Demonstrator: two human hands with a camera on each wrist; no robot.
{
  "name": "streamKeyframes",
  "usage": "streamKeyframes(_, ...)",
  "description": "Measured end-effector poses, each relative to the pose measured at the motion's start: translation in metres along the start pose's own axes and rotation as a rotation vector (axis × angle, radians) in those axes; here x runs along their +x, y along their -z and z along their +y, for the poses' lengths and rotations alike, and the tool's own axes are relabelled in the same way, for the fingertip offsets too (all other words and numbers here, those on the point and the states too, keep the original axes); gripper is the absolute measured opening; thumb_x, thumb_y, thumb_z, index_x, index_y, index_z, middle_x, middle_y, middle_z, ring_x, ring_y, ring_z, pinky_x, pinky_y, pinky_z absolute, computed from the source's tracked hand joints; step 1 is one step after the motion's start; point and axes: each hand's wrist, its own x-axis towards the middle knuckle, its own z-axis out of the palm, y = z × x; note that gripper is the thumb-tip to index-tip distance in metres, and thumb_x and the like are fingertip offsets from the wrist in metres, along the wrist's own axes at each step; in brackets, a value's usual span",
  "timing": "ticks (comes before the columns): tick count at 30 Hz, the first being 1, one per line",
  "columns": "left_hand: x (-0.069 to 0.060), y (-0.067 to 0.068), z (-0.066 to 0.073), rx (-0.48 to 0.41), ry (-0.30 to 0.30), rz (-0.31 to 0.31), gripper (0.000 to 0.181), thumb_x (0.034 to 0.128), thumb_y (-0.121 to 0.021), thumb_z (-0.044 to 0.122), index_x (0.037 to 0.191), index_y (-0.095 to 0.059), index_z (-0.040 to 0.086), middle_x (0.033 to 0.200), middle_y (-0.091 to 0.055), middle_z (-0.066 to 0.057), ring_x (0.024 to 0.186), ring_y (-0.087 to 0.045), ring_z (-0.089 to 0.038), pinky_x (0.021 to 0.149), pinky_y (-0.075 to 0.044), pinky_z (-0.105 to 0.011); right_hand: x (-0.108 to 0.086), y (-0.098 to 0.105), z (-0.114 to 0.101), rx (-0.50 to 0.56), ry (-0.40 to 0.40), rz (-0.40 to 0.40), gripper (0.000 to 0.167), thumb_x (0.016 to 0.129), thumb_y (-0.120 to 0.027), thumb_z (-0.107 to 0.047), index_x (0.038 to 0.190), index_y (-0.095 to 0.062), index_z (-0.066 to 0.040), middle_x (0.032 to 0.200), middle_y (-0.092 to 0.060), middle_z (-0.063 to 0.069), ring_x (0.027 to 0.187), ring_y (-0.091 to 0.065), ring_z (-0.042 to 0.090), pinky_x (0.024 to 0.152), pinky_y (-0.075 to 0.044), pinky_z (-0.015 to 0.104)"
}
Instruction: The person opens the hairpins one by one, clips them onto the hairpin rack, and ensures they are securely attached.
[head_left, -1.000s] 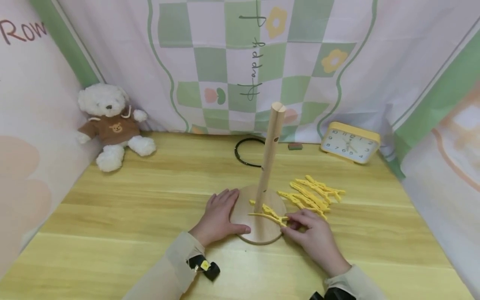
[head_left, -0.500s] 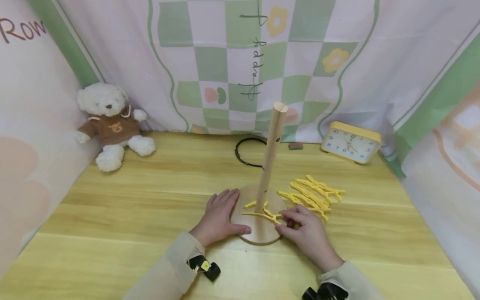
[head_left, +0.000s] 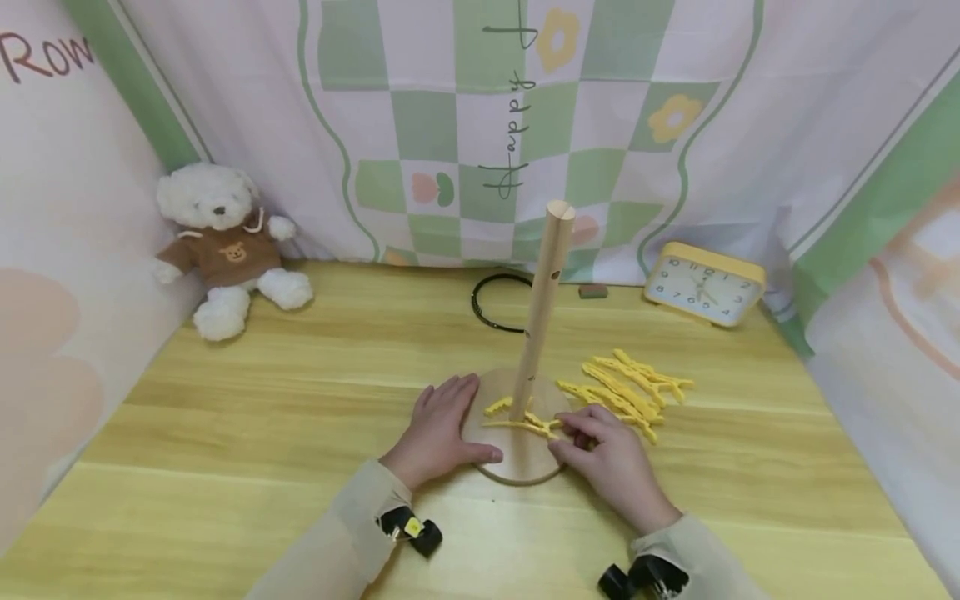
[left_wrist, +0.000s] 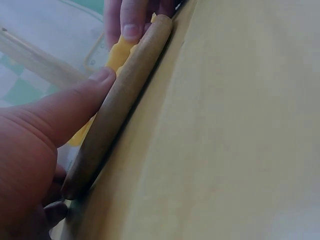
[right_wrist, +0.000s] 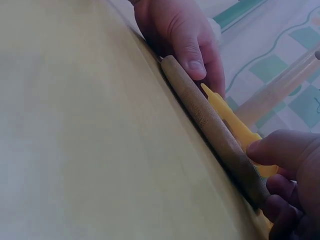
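so a yellow alligator hair clip [head_left: 534, 427] is being held low over the round wooden base [head_left: 521, 467], right at the foot of the upright wooden post [head_left: 543, 292]. its long axis is laid pretty much sideways across the base, tips pointed at the left hand [head_left: 446, 433], handle end at the right hand [head_left: 607, 454]. its jaws are spread, one passed in front of the post and the other behind. the handles are pinched between the right thumb and fingers. the left hand is rested on the base's left edge, fingers straight and close together, thumb set apart on the front part. more matching yellow clips [head_left: 621, 390] are bunched on the table [head_left: 300, 417] just beyond the right hand, and those are caught only by the head view, same as the teddy bear [head_left: 228, 254], the clock [head_left: 705, 283] and the black ring [head_left: 474, 304]. from the wrists the base is seen nearly edge-on, so its thickness is shown, and a speckled patch [right_wrist: 200, 114] on the rim is picked up by the right wrist view alone. in the left wrist view, the clip is partly hidden by the left thumb and the rim.
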Motion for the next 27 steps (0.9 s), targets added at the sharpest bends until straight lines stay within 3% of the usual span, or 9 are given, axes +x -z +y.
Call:
streamKeyframes(6, 0.009, 0.008, -0.014, -0.033, 0.054, 0.021, 0.113, 0.0732, -0.083, 0.057, 0.157, -0.03, 0.005, 0.162, -0.031, -0.011, 0.151, -0.022, -0.03, 0.121, -0.004, -0.056, 0.022, -0.011, -0.002, -0.018, -0.019, -0.037, 0.033, 0.082, -0.084, -0.017, 0.112, -0.076, -0.006, 0.089, -0.062, -0.003, 0.078, -0.055, 0.011, 0.066, -0.05, 0.025)
streamKeyframes(13, 0.014, 0.013, -0.022, -0.039, 0.028, 0.009, 0.112, 0.0747, -0.083, 0.057, 0.158, -0.029, 0.004, 0.162, -0.03, -0.012, 0.151, -0.022, -0.03, 0.122, -0.004, -0.054, 0.029, -0.012, -0.005, -0.003, -0.06, -0.067, 0.036, 0.084, -0.083, -0.02, 0.115, -0.074, -0.005, 0.091, -0.063, -0.002, 0.079, -0.056, 0.011, 0.067, -0.05, 0.025)
streamKeyframes(18, 0.013, 0.012, -0.022, -0.033, 0.022, 0.014, 0.112, 0.0743, -0.083, 0.057, 0.157, -0.029, 0.004, 0.163, -0.029, -0.011, 0.151, -0.021, -0.029, 0.122, -0.004, -0.053, 0.032, 0.01, -0.006, -0.013, -0.051, -0.153, 0.036, 0.086, -0.081, -0.028, 0.115, -0.073, -0.008, 0.093, -0.066, -0.005, 0.081, -0.058, 0.01, 0.07, -0.053, 0.025)
streamKeyframes(22, 0.013, 0.012, -0.023, -0.032, 0.014, 0.018, 0.113, 0.0739, -0.082, 0.059, 0.157, -0.03, 0.004, 0.163, -0.03, -0.011, 0.151, -0.022, -0.029, 0.122, -0.005, -0.054, 0.036, 0.037, 0.002, -0.035, -0.045, -0.192, 0.034, 0.087, -0.08, -0.027, 0.113, -0.074, -0.007, 0.09, -0.067, -0.005, 0.077, -0.059, 0.011, 0.065, -0.052, 0.025)
streamKeyframes(27, 0.014, 0.012, -0.024, -0.029, 0.015, 0.016, 0.113, 0.0732, -0.082, 0.06, 0.157, -0.03, 0.004, 0.163, -0.03, -0.011, 0.151, -0.022, -0.029, 0.122, -0.004, -0.053, 0.039, 0.069, 0.02, 0.011, -0.165, -0.212, 0.042, 0.089, -0.078, -0.033, 0.121, -0.07, -0.006, 0.091, -0.066, 0.001, 0.075, -0.057, 0.015, 0.057, -0.048, 0.025)
